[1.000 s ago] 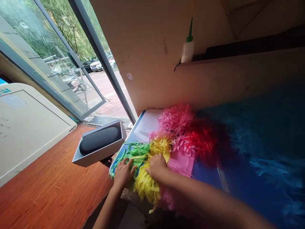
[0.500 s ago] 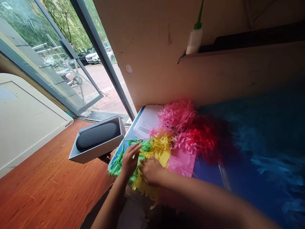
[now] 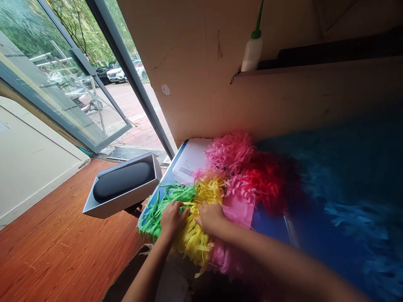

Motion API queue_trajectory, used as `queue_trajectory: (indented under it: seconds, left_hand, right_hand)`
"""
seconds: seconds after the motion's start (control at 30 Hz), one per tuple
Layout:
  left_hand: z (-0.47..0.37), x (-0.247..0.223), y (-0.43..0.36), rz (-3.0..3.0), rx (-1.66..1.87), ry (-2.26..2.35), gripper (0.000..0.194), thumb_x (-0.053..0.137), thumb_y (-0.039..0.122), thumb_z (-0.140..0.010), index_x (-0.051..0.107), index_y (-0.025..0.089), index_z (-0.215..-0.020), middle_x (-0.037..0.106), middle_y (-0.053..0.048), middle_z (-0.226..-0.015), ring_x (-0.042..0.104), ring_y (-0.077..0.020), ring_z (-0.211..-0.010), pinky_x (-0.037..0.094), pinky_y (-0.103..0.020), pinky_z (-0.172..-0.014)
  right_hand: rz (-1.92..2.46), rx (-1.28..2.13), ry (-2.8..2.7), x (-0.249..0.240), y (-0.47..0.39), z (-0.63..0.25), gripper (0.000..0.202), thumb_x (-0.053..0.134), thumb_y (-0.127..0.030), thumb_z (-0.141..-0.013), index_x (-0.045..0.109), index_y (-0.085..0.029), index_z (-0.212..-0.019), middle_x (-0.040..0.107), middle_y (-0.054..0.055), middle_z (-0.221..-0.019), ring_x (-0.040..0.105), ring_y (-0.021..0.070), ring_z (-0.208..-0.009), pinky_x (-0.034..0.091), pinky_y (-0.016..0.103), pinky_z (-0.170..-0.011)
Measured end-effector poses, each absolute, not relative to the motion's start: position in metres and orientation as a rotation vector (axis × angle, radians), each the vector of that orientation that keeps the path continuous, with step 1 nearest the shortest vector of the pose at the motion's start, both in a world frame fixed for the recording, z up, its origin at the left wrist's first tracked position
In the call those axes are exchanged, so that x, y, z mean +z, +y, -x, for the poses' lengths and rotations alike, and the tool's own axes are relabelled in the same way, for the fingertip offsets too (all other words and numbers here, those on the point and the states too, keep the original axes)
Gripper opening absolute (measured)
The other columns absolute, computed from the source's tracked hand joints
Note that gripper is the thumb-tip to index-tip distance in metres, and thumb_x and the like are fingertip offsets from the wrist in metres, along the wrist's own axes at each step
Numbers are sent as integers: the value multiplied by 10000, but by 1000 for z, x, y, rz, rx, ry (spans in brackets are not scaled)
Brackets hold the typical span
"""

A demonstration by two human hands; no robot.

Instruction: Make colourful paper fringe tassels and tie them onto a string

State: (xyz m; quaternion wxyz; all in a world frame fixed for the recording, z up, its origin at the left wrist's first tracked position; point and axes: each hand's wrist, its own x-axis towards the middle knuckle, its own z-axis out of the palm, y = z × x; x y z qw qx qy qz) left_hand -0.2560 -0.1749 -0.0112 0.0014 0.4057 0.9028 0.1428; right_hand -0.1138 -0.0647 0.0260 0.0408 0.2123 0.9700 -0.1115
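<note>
Yellow fringed paper point(image 3: 197, 243) lies in a loose heap near the table's front edge, between green fringed paper point(image 3: 157, 212) on the left and pink paper point(image 3: 241, 209) on the right. My left hand point(image 3: 172, 218) has its fingers closed on yellow strips where the yellow meets the green. Close beside it, my right hand point(image 3: 210, 216) is bent over the yellow paper with its fingers curled into the strips. Farther back are a pink fringed bunch point(image 3: 231, 151) and a red one point(image 3: 266, 180).
A white sheet point(image 3: 189, 161) lies at the back of the blue table point(image 3: 267, 228). Left of it is an open box point(image 3: 121, 201) with a black case point(image 3: 126, 180). A green-tipped bottle point(image 3: 252, 54) stands on a wall ledge. Blue fringe point(image 3: 355, 222) is at the right.
The yellow fringe is spread wider, and more green shows at the left. My left hand has come down from its raised, open pose onto the strips. My right hand has moved slightly right.
</note>
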Motion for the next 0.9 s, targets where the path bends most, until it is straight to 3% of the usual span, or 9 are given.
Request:
queue_trajectory:
  seconds: [0.2, 0.43, 0.53, 0.67, 0.73, 0.9]
  left_hand:
    - [256, -11, -169, -1275, 320, 2853, 180, 576, 295, -860, 716, 211, -936, 722, -75, -1033, 637, -244, -970, 427, -325, -835]
    - [263, -11, -169, -1240, 305, 2846, 229, 514, 273, -883, 735, 213, -864, 737, -72, -1016, 654, -237, -940, 429, -310, -798]
    - [267, -11, -170, -1185, 352, 2842, 218, 515, 269, -881, 722, 204, -862, 742, -61, -978, 661, -224, -917, 429, -296, -773]
    - [272, -10, -171, -1132, 409, 2816, 201, 521, 273, -886, 702, 190, -863, 743, -49, -929, 671, -200, -881, 435, -278, -758]
    - [273, -9, -172, -1152, 431, 2791, 181, 545, 289, -880, 696, 192, -903, 740, -45, -957, 668, -192, -898, 440, -271, -780]
    - [269, -10, -171, -1209, 447, 2761, 168, 601, 304, -839, 698, 199, -927, 712, -60, -996, 648, -208, -944, 439, -289, -838]
  right_hand:
    - [-620, -345, 2983, 29, -64, 111, 460, 578, -467, -920, 656, -92, -1175, 682, 197, -1088, 658, 312, -966, 494, 450, -810]
    - [-623, -379, 2999, 28, -63, 109, 413, 568, -447, -923, 676, -99, -1117, 690, 190, -1050, 654, 306, -945, 486, 441, -797]
    - [-630, -383, 3034, 26, -63, 107, 482, 547, -469, -925, 611, -122, -1254, 656, 199, -1180, 620, 315, -1020, 463, 466, -853]
    - [-530, -412, 3208, 26, -66, 105, 515, 517, -406, -933, 509, -153, -1381, 429, 180, -1510, 437, 348, -1292, 328, 543, -1037]
    - [-405, -448, 3262, 26, -68, 105, 466, 504, -350, -929, 535, -151, -1349, 387, 161, -1547, 373, 341, -1345, 275, 557, -1075]
    - [-353, -464, 3258, 19, -72, 106, 415, 530, -368, -909, 601, -137, -1247, 449, 170, -1498, 392, 343, -1324, 278, 574, -1080]
